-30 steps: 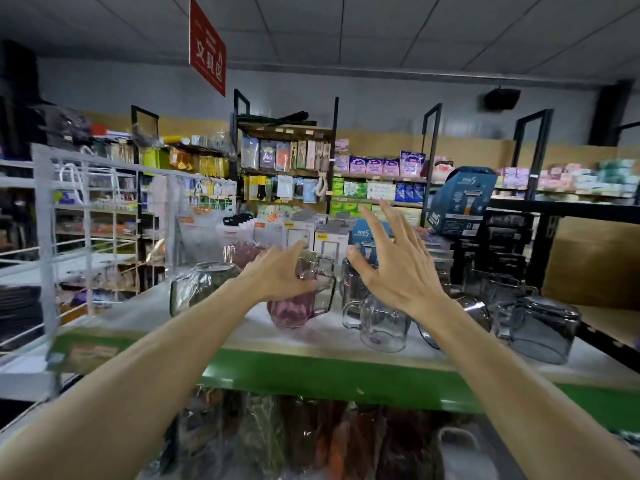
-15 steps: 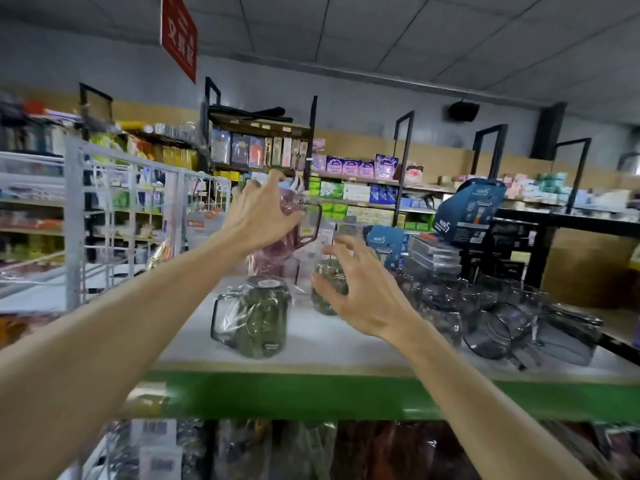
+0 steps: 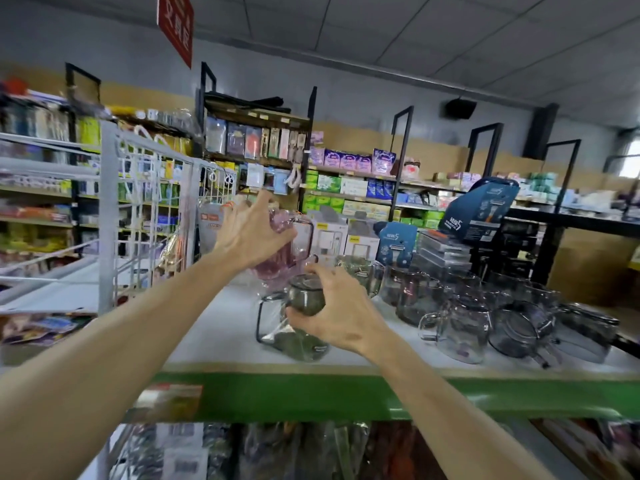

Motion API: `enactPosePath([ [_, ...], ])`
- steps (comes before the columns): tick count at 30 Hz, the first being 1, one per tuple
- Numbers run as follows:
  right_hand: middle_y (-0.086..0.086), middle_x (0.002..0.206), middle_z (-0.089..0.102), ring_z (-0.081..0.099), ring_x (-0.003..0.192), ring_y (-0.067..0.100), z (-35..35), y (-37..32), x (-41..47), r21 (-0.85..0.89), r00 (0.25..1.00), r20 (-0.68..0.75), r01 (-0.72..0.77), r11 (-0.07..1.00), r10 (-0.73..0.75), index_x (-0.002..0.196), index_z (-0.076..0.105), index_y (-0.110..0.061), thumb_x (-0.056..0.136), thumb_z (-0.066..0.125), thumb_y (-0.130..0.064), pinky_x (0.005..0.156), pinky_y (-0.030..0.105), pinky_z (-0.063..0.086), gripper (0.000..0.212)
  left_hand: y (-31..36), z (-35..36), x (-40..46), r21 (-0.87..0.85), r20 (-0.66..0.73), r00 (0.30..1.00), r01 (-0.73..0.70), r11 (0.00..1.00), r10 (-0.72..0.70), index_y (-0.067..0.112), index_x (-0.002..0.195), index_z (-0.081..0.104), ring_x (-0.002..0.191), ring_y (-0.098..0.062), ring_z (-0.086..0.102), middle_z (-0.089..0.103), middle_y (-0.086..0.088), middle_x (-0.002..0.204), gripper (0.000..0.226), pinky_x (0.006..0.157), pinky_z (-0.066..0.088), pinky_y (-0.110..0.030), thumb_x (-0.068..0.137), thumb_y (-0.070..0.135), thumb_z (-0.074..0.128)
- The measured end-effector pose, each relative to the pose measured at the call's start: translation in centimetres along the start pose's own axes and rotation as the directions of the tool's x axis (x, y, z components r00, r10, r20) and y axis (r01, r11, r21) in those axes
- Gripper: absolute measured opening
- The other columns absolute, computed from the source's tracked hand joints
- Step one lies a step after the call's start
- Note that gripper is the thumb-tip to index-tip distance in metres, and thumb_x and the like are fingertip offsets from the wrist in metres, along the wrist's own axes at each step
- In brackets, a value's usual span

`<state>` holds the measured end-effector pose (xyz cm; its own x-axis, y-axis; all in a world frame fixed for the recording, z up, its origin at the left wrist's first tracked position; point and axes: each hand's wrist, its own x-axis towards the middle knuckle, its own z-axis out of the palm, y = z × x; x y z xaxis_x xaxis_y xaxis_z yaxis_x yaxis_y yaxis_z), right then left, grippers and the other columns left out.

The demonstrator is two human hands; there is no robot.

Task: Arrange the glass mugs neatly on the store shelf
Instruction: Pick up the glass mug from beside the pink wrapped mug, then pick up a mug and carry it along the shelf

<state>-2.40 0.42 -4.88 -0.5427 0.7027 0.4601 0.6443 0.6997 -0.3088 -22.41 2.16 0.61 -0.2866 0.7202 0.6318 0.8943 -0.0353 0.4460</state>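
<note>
My left hand [image 3: 251, 233] holds a pink glass mug [image 3: 280, 261] in clear wrapping, lifted above the white shelf top [image 3: 221, 337]. My right hand [image 3: 337, 313] grips a green-tinted glass mug [image 3: 306, 299] wrapped in plastic, which stands on the shelf just below the pink one. More grey glass mugs [image 3: 460, 327] crowd the right half of the shelf, some upright, some lying on their sides.
A white wire rack [image 3: 145, 209] stands at the shelf's left end. Boxed goods [image 3: 349, 237] and a blue razor display [image 3: 479, 209] line the back. The shelf's green front edge [image 3: 311, 396] runs below, with packaged goods underneath.
My right hand has come down and closed on the green mug. My left hand still holds the pink mug up, now lower and closer to the green one.
</note>
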Motion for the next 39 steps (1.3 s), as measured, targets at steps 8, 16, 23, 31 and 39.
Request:
enactPosePath([
  [8, 0.002, 0.107, 0.045, 0.049, 0.1, 0.02, -3.9, 5.3, -2.6, -0.069, 0.982, -0.115, -0.158, 0.985, 0.149, 0.14, 0.045, -0.03, 0.076, 0.061, -0.06, 0.085, 0.035, 0.042, 0.073, 0.8, 5.3, -2.4, 0.04, 0.168, 0.986, -0.007, 0.999, 0.0, 0.02, 0.134, 0.042, 0.11, -0.041, 0.058, 0.066, -0.017, 0.108, 0.077, 0.091, 0.051, -0.055, 0.078, 0.066, 0.066],
  [16, 0.003, 0.11, 0.045, 0.045, 0.105, 0.019, -4.6, 7.0, -3.4, 0.092, 0.951, -0.215, -0.209, 0.974, 0.224, 0.141, 0.044, -0.035, 0.082, 0.069, -0.048, 0.09, 0.036, 0.035, 0.065, 1.3, 7.1, -3.7, 0.173, 0.248, 0.967, 0.015, 0.985, -0.058, 0.019, 0.132, 0.041, 0.127, -0.045, 0.044, 0.056, -0.022, 0.126, 0.072, 0.099, 0.044, -0.059, 0.083, 0.069, 0.058],
  [23, 0.001, 0.104, 0.07, 0.065, 0.101, 0.022, -5.1, 7.2, -2.5, 0.71, 0.869, -0.217, -0.173, 0.682, 0.445, 0.119, 0.058, -0.033, 0.081, 0.062, -0.052, 0.087, 0.041, 0.052, 0.042, 5.2, 5.3, -6.6, -0.282, -0.022, 0.993, -0.118, 0.952, 0.116, 0.025, 0.138, 0.049, 0.126, -0.028, 0.052, 0.057, -0.007, 0.137, 0.075, 0.102, 0.042, -0.043, 0.087, 0.078, 0.033],
  [31, 0.007, 0.106, 0.072, 0.069, 0.1, 0.025, -5.1, 6.8, -3.1, 0.904, 0.874, 0.002, -0.209, 0.373, 0.485, 0.118, 0.053, -0.015, 0.088, 0.056, -0.054, 0.086, 0.043, 0.055, 0.05, 9.4, 5.8, -9.2, -0.829, 0.316, 0.946, 0.241, 0.504, 0.067, 0.037, 0.135, 0.047, 0.101, -0.011, 0.071, 0.069, 0.003, 0.119, 0.085, 0.087, 0.057, -0.034, 0.063, 0.072, 0.074],
  [39, 0.01, 0.143, 0.047, 0.053, 0.118, 0.023, -6.3, 8.6, -4.4, 0.129, 0.905, -0.365, -0.181, 0.975, 0.217, 0.15, 0.03, -0.025, 0.089, 0.071, -0.028, 0.105, 0.049, 0.039, 0.074, 10.9, 4.7, -7.4, -0.425, 0.31, 0.927, -0.064, 0.903, 0.212, 0.018, 0.137, 0.054, 0.096, -0.017, 0.068, 0.069, 0.003, 0.106, 0.069, 0.087, 0.057, -0.03, 0.078, 0.047, 0.075],
])
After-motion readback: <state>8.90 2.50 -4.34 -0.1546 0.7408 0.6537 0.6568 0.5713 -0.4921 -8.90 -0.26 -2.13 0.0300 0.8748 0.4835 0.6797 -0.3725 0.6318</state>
